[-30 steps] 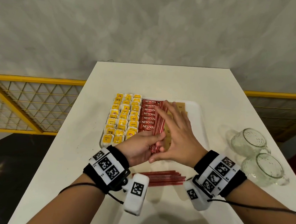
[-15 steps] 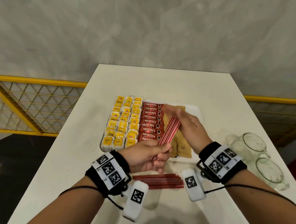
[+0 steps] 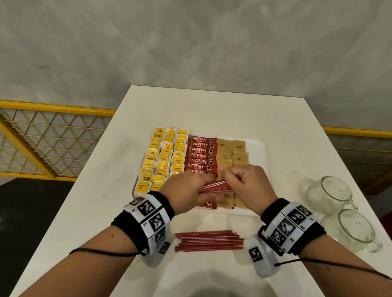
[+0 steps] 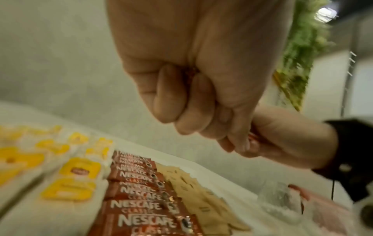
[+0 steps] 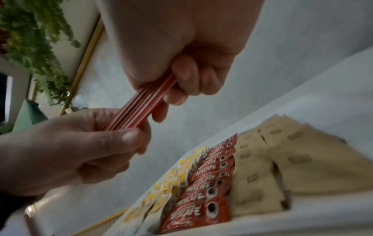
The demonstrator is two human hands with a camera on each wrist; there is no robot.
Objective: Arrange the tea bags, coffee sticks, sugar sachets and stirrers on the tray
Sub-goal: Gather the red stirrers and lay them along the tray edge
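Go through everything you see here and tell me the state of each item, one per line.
Tea bags: laid in rows at the tray's left.
Coffee sticks: stacked in a column on the tray.
Sugar sachets: lying on the tray.
Held stirrers: gripped by both hands above the tray.
Loose stirrers: bundled on the table, off the tray.
Glass mugs: empty.
Left hand: gripping.
Right hand: gripping.
Tray: right side bare.

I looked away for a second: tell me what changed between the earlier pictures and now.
The stirrer bundle swung from lengthwise over the tray to crosswise. The right hand, flat on it before, now grips one end. The left hand keeps its grip. Sachets and table stirrers unchanged.
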